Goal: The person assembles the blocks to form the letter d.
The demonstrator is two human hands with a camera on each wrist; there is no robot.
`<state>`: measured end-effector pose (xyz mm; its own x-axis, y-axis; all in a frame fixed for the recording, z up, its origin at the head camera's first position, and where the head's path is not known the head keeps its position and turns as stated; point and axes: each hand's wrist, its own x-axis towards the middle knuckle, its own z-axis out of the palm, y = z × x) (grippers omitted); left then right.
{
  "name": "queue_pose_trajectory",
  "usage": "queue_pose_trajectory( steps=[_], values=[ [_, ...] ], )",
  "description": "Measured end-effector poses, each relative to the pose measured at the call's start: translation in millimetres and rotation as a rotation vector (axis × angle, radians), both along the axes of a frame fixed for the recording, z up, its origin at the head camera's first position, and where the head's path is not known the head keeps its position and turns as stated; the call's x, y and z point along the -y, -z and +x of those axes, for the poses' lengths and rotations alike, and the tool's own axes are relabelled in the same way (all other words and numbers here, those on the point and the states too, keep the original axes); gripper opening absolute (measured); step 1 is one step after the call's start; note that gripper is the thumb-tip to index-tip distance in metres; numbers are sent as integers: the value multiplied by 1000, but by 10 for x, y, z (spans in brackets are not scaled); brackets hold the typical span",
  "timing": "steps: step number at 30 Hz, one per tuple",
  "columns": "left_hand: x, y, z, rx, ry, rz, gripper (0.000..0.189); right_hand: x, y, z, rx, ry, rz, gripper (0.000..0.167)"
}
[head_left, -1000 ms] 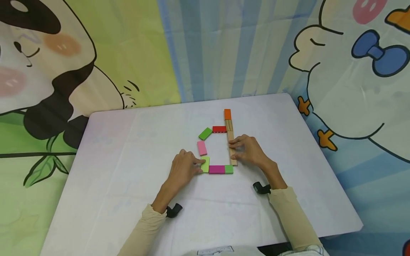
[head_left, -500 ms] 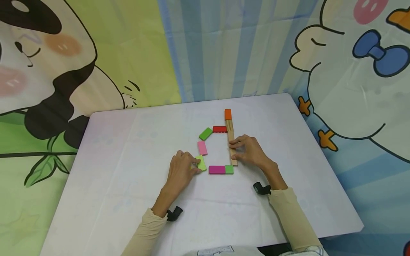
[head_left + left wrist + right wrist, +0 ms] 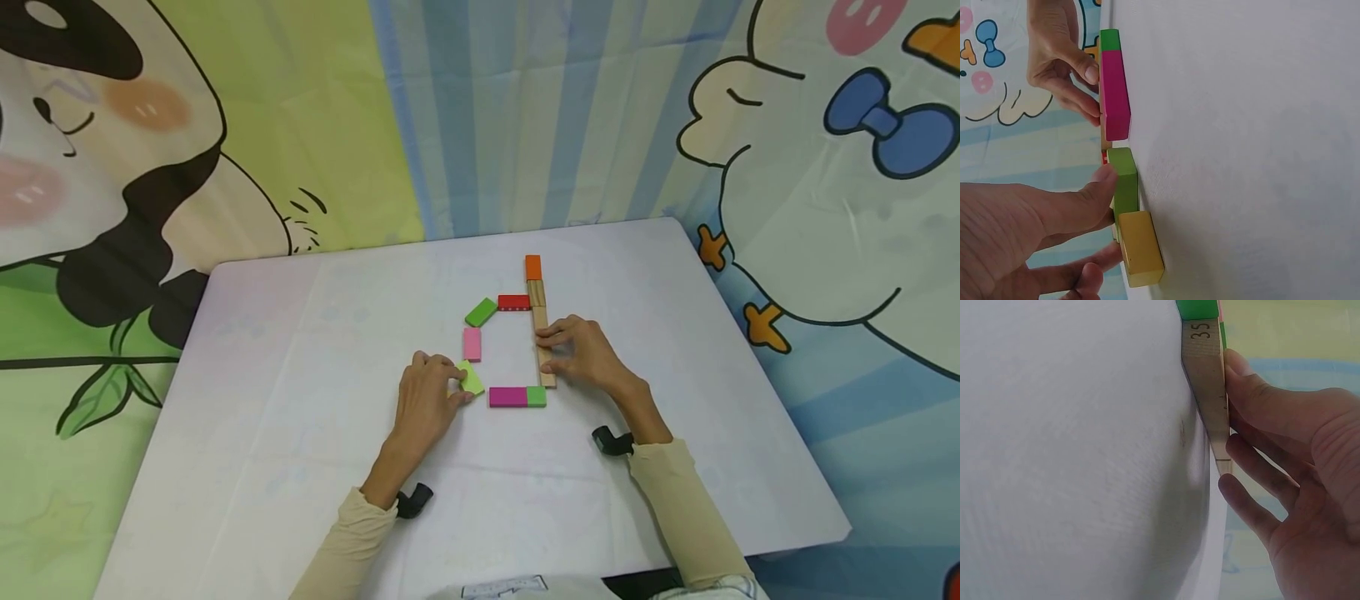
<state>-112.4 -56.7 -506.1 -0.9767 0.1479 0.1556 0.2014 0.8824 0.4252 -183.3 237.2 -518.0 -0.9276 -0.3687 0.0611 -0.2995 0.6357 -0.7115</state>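
Wooden blocks form a closed-looking outline on the white table. In the head view my left hand [image 3: 427, 397] pinches a light green block [image 3: 472, 380] that lies tilted, apart from the magenta block [image 3: 507, 397]. The left wrist view shows its thumb on that block and a finger against a yellow block [image 3: 1140, 249], mostly hidden by the hand in the head view. My right hand [image 3: 585, 353] rests its thumb and fingertips along a plain wooden block [image 3: 1207, 384] marked "35". A pink block [image 3: 472, 344] lies just beyond the light green one.
A green block [image 3: 481, 312], a red block [image 3: 513, 302] and an orange block [image 3: 533, 267] lie farther back. A small green block [image 3: 536, 397] adjoins the magenta one. The white table [image 3: 315, 375] extends around them, with printed cloth [image 3: 487, 117] behind.
My left hand has shifted the light green block left, away from the magenta one, and tilted it. The pink block has turned straighter and moved slightly back. My right hand stays put.
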Motion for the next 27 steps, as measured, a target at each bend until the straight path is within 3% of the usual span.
queue_pose_trajectory(
  steps=[8,18,27],
  values=[
    [-37,5,-10,-7,-7,-48,35,4,-5,-5,0,-6,7,47],
    [-76,35,10,-67,-22,-100,40,15,-15,6,10,5,5,46],
    [-112,20,18,-59,-36,-90,48,13,-31,10,14,4,0,46]
  ],
)
